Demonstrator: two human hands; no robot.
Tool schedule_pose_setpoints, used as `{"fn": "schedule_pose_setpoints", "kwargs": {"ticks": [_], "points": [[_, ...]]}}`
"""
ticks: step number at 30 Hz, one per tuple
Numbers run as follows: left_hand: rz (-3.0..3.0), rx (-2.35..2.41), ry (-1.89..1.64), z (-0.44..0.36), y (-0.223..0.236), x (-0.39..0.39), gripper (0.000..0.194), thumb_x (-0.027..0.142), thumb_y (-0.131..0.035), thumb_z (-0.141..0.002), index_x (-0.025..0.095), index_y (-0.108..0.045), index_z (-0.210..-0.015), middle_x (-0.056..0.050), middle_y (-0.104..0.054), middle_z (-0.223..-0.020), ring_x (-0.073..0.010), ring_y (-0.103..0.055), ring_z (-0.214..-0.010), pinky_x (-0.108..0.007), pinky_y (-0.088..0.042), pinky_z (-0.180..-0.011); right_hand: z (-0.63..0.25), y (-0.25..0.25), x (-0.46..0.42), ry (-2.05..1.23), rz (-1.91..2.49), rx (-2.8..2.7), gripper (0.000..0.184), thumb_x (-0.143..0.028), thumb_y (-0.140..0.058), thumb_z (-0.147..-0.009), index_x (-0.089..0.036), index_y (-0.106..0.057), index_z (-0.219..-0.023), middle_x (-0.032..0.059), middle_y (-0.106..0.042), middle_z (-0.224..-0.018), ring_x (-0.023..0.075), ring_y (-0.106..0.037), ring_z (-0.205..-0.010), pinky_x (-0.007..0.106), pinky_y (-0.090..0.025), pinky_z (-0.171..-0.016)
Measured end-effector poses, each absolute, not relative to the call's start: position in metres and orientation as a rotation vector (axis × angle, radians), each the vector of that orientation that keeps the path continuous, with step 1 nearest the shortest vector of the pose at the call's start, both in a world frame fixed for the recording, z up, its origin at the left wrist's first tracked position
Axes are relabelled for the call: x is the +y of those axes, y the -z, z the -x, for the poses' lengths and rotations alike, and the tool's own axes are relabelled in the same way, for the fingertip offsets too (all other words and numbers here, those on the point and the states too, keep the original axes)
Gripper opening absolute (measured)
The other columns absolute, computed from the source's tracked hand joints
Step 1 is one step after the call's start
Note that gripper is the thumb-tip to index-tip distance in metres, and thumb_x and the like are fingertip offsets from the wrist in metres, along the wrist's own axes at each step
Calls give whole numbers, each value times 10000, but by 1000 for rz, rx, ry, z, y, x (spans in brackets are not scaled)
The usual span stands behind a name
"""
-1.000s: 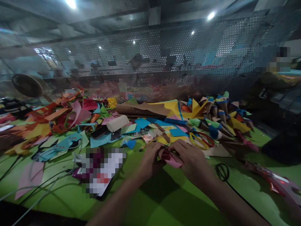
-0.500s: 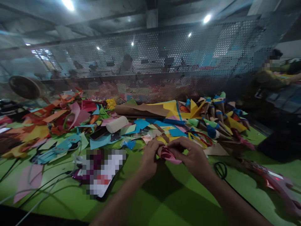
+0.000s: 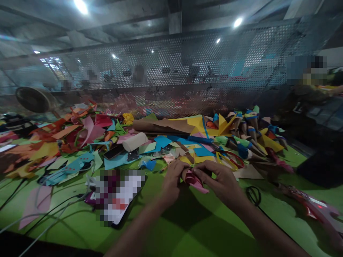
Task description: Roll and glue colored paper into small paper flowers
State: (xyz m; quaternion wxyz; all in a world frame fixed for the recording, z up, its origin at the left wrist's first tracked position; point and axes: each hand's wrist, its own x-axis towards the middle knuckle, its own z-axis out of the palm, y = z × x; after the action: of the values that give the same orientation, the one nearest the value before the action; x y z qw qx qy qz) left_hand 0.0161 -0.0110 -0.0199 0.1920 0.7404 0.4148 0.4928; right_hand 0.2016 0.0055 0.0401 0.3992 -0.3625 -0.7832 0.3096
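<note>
Between my hands, above the green table (image 3: 214, 228), is a curled piece of pink paper (image 3: 195, 181) with a brownish outer edge on its left. My left hand (image 3: 173, 180) is closed around its left side, fingers bent over the far edge. With thumb and fingers my right hand (image 3: 215, 176) pinches the upper right rim of the paper. One pink flap sticks out toward me. Just beyond my hands lie red-handled scissors (image 3: 235, 159), yellow scraps and a small blue piece in clear plastic (image 3: 149, 164).
A glue gun (image 3: 311, 205) with a black cord lies at right. Left are a phone-like device (image 3: 124, 205), cables and pink paper (image 3: 36, 203). Coloured scraps, a paper roll (image 3: 134, 141) and brown paper cones (image 3: 245, 132) line the back before a perforated panel (image 3: 171, 71). A person (image 3: 308, 92) is at far right.
My right fingers shift along the rim of the pink paper and press on it. The curl shows more open toward me, while my left hand keeps its hold.
</note>
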Motion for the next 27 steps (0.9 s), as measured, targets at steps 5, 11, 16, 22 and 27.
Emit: {"fn": "schedule_pose_setpoints", "kwargs": {"ticks": [5, 11, 16, 22, 27], "points": [[-2116, 1200, -1338, -15, 24, -8, 319, 97, -643, -767, 196, -568, -1060, -70, -609, -1036, -244, -552, -969, -341, -415, -819, -200, -33, 12, -1183, 891, -1770, 163, -350, -612, -885, -203, -665, -931, 1, -681, -725, 138, -605, -610, 229, -469, -538], [-2160, 1281, -1210, -15, 19, -11, 195, 125, -602, -803, 197, -571, -981, -66, -617, -995, -235, -549, -930, -330, -401, -779, -203, -29, 16, -1108, 912, -1913, 137, -292, -672, -839, -207, -688, -946, 13, -728, -792, 147, -639, -669, 237, -480, -587], [-2180, 1277, -1159, -15, 19, -10, 293, 93, -579, -763, 204, -577, -1034, -64, -625, -1007, -243, -557, -957, -352, -409, -826, -206, -28, 14, -682, 878, -2092, 118, -177, -618, -858, -219, -718, -906, 18, -749, -871, 170, -677, -784, 269, -488, -699], [-2154, 1206, -1223, -15, 21, -10, 331, 93, -614, -760, 201, -574, -1069, -69, -628, -1021, -244, -564, -952, -358, -417, -819, -205, -36, 10, -692, 902, -2048, 141, -229, -587, -916, -220, -725, -889, 13, -740, -824, 173, -673, -748, 265, -488, -661], [-2000, 1188, -1295, -15, 17, -13, 317, 130, -642, -789, 203, -560, -1087, -90, -618, -1089, -258, -558, -1024, -373, -429, -873, -205, -40, 8, -732, 911, -1905, 105, -298, -655, -893, -216, -712, -927, 31, -741, -867, 180, -669, -749, 263, -510, -649]]}}
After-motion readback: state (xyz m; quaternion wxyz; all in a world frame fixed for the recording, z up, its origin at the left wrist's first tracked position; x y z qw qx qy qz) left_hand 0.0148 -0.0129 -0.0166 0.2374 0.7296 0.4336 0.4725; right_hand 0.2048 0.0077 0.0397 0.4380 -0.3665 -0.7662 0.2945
